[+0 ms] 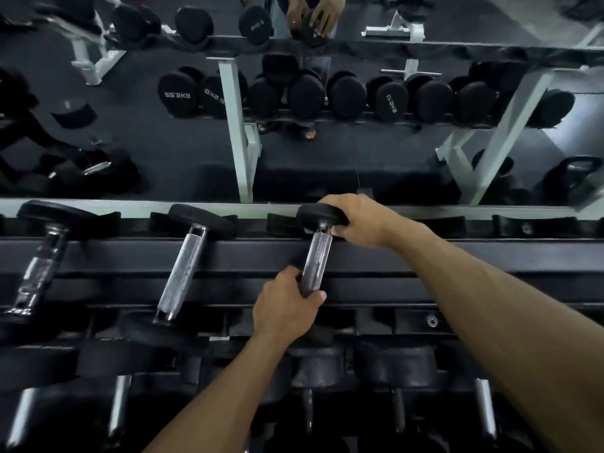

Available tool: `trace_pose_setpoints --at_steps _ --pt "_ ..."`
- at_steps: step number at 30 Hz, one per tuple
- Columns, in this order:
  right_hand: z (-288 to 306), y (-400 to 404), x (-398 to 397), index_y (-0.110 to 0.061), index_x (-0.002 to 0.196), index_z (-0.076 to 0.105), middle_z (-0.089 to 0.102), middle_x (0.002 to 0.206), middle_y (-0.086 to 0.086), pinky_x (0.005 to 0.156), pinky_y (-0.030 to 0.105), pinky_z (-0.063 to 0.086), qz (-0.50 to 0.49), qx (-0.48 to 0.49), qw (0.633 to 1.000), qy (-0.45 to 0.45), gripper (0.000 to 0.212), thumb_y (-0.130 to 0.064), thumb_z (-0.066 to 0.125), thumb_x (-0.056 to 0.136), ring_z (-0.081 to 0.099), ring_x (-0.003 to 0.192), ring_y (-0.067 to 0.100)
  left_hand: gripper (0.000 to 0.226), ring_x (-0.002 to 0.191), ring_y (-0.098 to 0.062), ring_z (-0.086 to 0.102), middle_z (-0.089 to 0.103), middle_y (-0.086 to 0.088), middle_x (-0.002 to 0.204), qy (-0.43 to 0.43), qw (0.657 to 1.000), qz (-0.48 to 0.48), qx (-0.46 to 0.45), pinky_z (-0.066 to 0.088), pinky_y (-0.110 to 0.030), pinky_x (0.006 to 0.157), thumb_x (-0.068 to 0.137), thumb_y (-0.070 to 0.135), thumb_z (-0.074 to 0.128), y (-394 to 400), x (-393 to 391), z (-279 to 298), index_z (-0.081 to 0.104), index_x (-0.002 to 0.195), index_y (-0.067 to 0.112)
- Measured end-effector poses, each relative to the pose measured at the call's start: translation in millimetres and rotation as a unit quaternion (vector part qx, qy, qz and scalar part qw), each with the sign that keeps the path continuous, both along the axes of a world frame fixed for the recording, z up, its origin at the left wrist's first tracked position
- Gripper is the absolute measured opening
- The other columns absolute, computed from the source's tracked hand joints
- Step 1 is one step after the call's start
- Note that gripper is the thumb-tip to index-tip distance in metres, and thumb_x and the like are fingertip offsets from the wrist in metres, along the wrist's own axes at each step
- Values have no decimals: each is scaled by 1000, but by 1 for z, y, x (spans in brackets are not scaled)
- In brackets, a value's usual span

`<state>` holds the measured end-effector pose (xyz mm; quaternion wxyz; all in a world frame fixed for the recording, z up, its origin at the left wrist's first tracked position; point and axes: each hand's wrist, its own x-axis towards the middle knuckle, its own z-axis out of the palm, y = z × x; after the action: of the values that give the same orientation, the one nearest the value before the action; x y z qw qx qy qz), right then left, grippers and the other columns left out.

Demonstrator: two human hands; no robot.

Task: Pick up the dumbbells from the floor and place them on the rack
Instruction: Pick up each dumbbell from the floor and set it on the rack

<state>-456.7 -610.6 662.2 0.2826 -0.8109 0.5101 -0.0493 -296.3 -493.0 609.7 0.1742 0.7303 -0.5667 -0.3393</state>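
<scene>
A black dumbbell with a knurled silver handle [316, 256] lies across the top tier of the black rack [425, 253]. My left hand [286, 305] grips the near end of its handle. My right hand [356, 220] clasps its far rubber head, which rests by the rack's back rail. The dumbbell's near head is hidden under my left hand. Two more dumbbells [183, 273] [39, 259] lie on the same tier to the left.
A mirror [376, 158] behind the rack reflects rows of dumbbells, white rack legs and my hands. The lower tier holds several dumbbells [395, 364] below my arms. The top-tier slots to the right hold only black saddles [529, 223].
</scene>
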Motion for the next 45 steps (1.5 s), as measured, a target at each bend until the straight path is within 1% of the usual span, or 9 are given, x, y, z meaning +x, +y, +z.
trace_pose_setpoints --at_steps 5,11,15,18,22,28,34,41,45 --pt "-2 2 -3 -28 119 56 67 105 -3 88 40 51 -24 2 1000 7 39 -18 66 82 62 96 19 36 86 -18 63 65 10 90 6 1000 -14 8 53 -40 80 78 43 71 0 2 2 61 106 22" --pt "3 14 -11 -21 134 48 65 119 3 95 38 49 -79 -5 997 13 53 -28 67 86 60 108 23 34 82 -15 63 63 12 85 -10 999 -45 -2 55 -38 75 82 41 68 3 4 8 60 107 21" --pt "12 23 -12 -18 140 44 61 125 4 90 29 46 -97 -19 995 24 58 -31 65 88 58 110 21 33 81 -15 62 64 9 89 -74 994 -69 -40 51 -34 69 86 42 63 4 5 16 57 111 21" --pt "22 38 -14 -17 139 45 62 123 4 91 34 47 -106 -25 993 37 55 -32 62 89 58 111 24 30 79 -16 61 63 6 90 -132 981 -124 -74 50 -34 66 88 43 59 8 8 26 57 108 21" --pt "34 61 -20 -19 134 49 60 121 7 95 40 47 -133 -43 988 61 51 -36 62 87 57 112 27 31 87 -17 61 61 4 104 -174 961 -178 -122 42 -29 66 91 44 53 11 11 44 56 114 23" --pt "55 121 -37 -17 140 43 52 135 11 101 41 43 -212 -35 970 113 57 -39 59 90 50 125 31 44 106 -20 58 52 1 124 -196 907 -330 -174 45 -33 75 92 48 52 27 5 65 47 128 22" --pt "69 228 -47 -18 142 40 46 134 11 98 41 45 -328 -12 932 152 58 -41 55 92 48 124 32 45 113 -22 53 51 1 122 -172 836 -485 -193 49 -39 83 91 49 52 65 1 70 50 125 20" --pt "52 383 -66 -17 141 41 48 131 12 98 42 43 -478 23 866 146 55 -40 54 92 49 122 34 49 119 -22 49 50 0 124 -128 738 -635 -188 48 -40 89 90 52 51 153 -52 57 48 127 21" --pt "27 489 -77 -19 145 36 45 136 10 98 44 44 -564 70 812 134 59 -39 53 93 48 124 32 46 117 -21 50 50 2 122 -117 668 -715 -169 46 -38 85 90 51 52 232 -92 34 47 126 22"
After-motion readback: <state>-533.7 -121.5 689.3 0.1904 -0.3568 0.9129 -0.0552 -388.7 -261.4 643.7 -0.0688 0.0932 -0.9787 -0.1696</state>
